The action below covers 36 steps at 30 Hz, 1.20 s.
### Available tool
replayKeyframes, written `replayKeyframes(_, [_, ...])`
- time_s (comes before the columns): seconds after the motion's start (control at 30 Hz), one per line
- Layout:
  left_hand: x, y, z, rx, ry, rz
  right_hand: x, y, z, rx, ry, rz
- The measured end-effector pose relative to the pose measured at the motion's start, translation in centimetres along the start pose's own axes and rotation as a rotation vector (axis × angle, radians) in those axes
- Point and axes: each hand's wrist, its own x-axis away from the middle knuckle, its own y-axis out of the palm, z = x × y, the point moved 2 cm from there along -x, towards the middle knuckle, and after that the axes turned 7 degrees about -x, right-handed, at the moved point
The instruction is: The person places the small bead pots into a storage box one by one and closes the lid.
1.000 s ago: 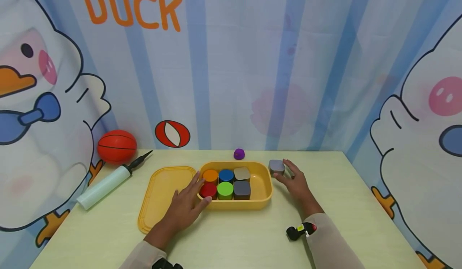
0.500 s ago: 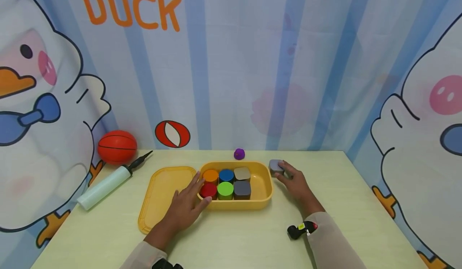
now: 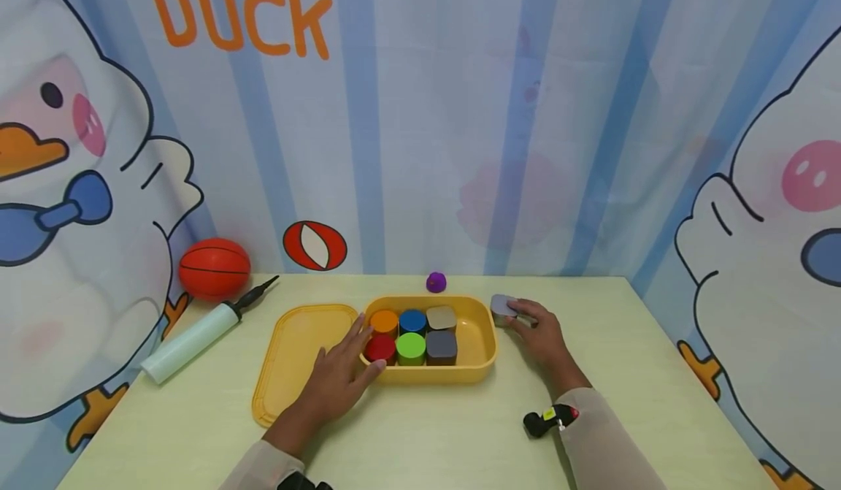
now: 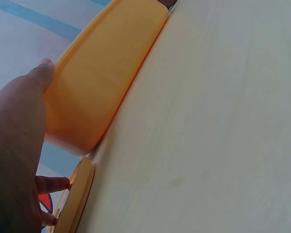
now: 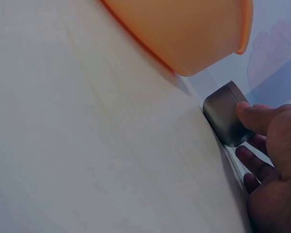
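Note:
In the head view a yellow rectangular box point(image 3: 428, 376) stands in the middle of the table. Inside are two rows of coloured pieces, among them an orange lid-like disc point(image 3: 384, 321), a green one point(image 3: 411, 348) and a dark grey rounded square point(image 3: 441, 346). My left hand point(image 3: 338, 377) spreads its fingers over the box's left end; in the left wrist view its thumb point(image 4: 44, 73) lies at the rim. Right of the box, my right hand point(image 3: 542, 333) pinches a small grey rounded case point(image 5: 227, 116) with a seam near its top. The case appears to rest on the table.
A flat yellow lid point(image 3: 298, 351) lies left of the box, partly under the left hand's reach. Farther left are a pale green hand pump point(image 3: 193, 340) and a red ball point(image 3: 214, 268). A small purple object point(image 3: 436, 282) sits behind the box.
My right hand's fingers, a little apart from the grey case at first, have closed in against its right side. The left hand and the box have stayed in place.

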Motion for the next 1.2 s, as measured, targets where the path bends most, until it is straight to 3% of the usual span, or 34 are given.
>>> replayKeyframes(0.4, [0.3,0.0,0.3,0.005,0.003,0.010,0.3,0.2,-0.1,-0.062,0.036,0.017])
replayKeyframes(0.57, [0.2,0.2,0.1,0.005,-0.017,-0.021,0.5,0.2,0.0,-0.068,0.046,0.023])
replayKeyframes(0.73, [0.2,0.3,-0.1,0.000,-0.019,-0.031,0.6,0.3,-0.2,-0.105,0.024,0.050])
replayKeyframes(1.07, [0.3,0.2,-0.1,0.011,-0.005,0.012,0.6,0.1,-0.8,-0.254,-0.011,0.108])
replayKeyframes(1.2, [0.2,0.1,0.1,0.018,0.002,0.018,0.8,-0.2,-1.1,-0.277,-0.058,0.172])
